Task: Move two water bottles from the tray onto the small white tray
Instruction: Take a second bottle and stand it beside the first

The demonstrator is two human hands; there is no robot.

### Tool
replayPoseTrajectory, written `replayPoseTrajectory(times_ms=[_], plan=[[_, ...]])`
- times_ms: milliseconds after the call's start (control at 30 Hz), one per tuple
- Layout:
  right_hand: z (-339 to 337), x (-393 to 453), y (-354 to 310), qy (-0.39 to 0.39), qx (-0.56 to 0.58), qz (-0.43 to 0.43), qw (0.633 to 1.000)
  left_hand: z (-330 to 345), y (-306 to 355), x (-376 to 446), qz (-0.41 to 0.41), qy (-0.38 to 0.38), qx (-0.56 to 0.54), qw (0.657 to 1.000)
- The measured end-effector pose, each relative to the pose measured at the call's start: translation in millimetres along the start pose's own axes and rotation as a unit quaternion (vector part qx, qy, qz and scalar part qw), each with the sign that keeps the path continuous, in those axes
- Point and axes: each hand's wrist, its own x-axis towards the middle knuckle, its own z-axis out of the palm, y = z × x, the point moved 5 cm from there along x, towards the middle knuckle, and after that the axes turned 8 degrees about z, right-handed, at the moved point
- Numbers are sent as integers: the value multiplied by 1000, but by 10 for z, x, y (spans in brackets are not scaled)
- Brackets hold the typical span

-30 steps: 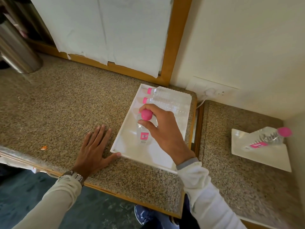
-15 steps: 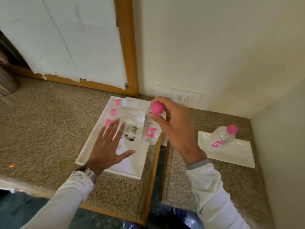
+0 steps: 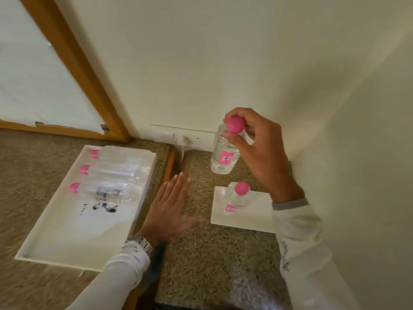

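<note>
So the right hand (image 3: 257,151) had a water bottle (image 3: 224,156) pinched by the neck just under its pink cap (image 3: 234,124), fingertips curled round the top, and the bottle hung upright in the air over the speckled counter (image 3: 207,260), up behind the small white tray (image 3: 257,217) and not touching anything. That small tray sat near the corner wall and already had one bottle (image 3: 235,198) lying on it, pink cap pointing back toward the wall, pink label toward the front edge. The left hand (image 3: 169,209) was flat and spread wide, palm down, holding nothing, parked in between the two trays, right over the wooden strip (image 3: 171,161) where the two counter sections meet. Couldn't tell if it was actually resting on the surface or just floating above it. Over on the left, the big white tray (image 3: 73,238) had three more bottles (image 3: 111,173) lying side by side at the far end, all with pink caps facing left, and some dark smudgy marks on the tray floor just in front of the nearest one. White long sleeves on both arms, plus a metal watch (image 3: 142,242) on the left wrist. There was a wall socket (image 3: 190,139) with something plugged in, behind the held bottle.
</note>
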Motion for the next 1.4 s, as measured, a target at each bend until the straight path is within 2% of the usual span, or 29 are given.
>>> replayPoseTrajectory(times_ms=[200, 433, 633, 1033, 1400], plan=[[-538, 28, 518, 32, -6, 41, 999, 477, 166, 194, 16, -63, -14, 998], [-819, -285, 979, 35, -29, 104, 994, 786, 287, 232, 26, -89, -25, 995], [-826, -679, 1259, 15, -9, 153, 988, 946, 315, 194, 35, -97, -7, 995], [-615, -1109, 1515, -27, -21, 198, 980, 1029, 318, 167, 20, -100, 14, 995], [-605, -1104, 1535, -29, -9, 197, 980, 1022, 323, 165, 25, -96, 9, 995]])
